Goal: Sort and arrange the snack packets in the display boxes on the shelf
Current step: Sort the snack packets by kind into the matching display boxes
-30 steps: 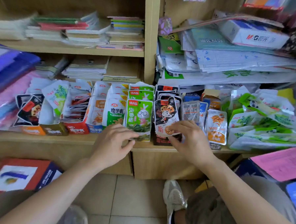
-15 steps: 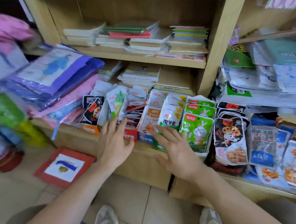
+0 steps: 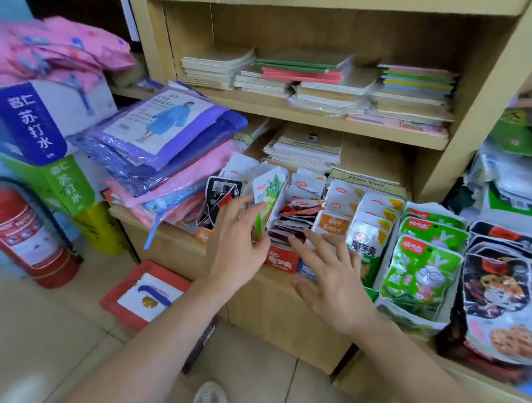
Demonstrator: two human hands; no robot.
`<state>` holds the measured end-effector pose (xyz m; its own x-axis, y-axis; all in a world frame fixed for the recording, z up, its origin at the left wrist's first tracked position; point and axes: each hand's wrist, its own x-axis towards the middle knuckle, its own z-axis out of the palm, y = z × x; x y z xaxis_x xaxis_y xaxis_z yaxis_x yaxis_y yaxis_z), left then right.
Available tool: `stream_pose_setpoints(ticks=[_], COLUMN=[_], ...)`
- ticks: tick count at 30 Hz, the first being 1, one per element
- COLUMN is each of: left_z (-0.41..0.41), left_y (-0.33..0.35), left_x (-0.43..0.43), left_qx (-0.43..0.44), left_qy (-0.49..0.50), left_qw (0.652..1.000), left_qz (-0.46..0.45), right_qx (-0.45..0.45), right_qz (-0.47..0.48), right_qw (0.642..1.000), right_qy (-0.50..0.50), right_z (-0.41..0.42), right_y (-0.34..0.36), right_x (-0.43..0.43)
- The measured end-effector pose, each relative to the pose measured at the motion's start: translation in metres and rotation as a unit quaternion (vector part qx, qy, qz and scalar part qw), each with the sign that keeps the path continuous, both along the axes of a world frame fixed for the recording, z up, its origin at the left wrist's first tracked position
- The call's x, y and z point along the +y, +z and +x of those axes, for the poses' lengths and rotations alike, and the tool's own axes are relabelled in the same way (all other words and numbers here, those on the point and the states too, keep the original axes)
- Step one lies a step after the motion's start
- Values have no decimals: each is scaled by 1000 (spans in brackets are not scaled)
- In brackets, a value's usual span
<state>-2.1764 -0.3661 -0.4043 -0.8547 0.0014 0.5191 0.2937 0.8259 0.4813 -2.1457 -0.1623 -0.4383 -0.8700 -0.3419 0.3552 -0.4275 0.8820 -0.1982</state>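
1. Head view: I am hovering my left hand (image 3: 236, 246), fingers spread, by the upright green packet (image 3: 271, 187) on the shelf (image 3: 130, 217).
2. Right hand (image 3: 333, 281), spread too, is hovering over the red box (image 3: 281, 260).
3. Next: probably pinching packets straight.

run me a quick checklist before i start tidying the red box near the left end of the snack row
1. Hands free: left hand and right hand are both spread open and hold nothing. Ok.
2. Order inside the red box: the red packets lie flat and askew in a heap. Not ok.
3. Green-and-white packet beside that box: it stands upright. Ok.
4. Whether the left hand's fingers touch that packet: cannot tell.
5. Red box front in full view: the right hand covers part of it. Not ok.
6. Green rabbit packets to the right: upright in a row. Ok.
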Motion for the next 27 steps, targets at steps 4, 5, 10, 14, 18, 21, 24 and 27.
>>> stream_pose_setpoints(ticks=[4, 5, 10, 14, 18, 21, 24, 27], left_z=[-26, -31, -29, -24, -17, -8, 4, 15], left_y=[4, 4, 3, 5, 26, 41, 56, 66], left_x=[6, 7, 6, -5, -24, -35, -37, -28], left_qx=[-116, -145, -142, -117, -68, -40, -12, -29], left_qy=[-47, -63, -130, -128, -109, -111, -154, -213], left_qw=[988, 981, 974, 967, 916, 878, 829, 765], left_qz=[93, 113, 120, 185, 379, 464, 538, 607], right_qx=[-25, -26, -19, -46, -89, -121, -118, -125], right_qz=[25, 21, -26, -201, -319, -383, -437, -484], right_qw=[999, 999, 999, 978, 943, 916, 891, 866], right_qy=[25, 22, 23, 26, -1, -21, -23, 12], right_z=[1, 0, -5, -11, -12, -9, -7, -1], right_y=[-2, -2, 0, -1, 18, 30, 42, 56], right_x=[-17, -19, -24, -24, -21, -21, -18, -16])
